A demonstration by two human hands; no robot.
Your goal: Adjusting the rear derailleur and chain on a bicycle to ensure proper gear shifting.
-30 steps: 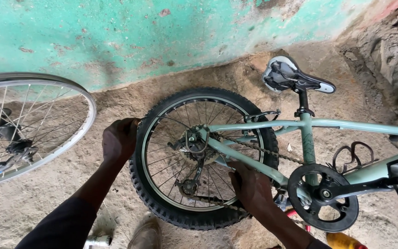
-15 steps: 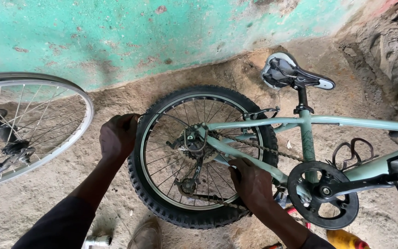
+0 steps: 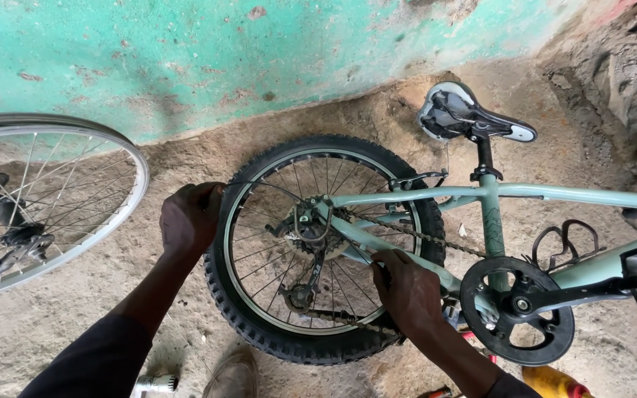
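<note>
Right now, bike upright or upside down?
Upside down: saddle rests on the ground by the wall, rear wheel raised, left hand on its tyre.

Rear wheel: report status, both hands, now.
Left hand closed on the knobby tyre, rim side. Right hand gripping the rear wheel low, by the chain. Bike upside down; spare wheel clear at left.

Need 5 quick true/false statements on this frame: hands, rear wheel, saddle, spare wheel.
1. The left hand grips the knobby tyre of the rear wheel. True.
2. The bike stands upright on both wheels. False: it is upside down, its saddle on the ground.
3. The right hand rests on the saddle. False: it is at the rear wheel's lower right, by the chain.
4. A bare wheel without a tyre lies at left. True.
5. The wall is red. False: it is green.
</note>
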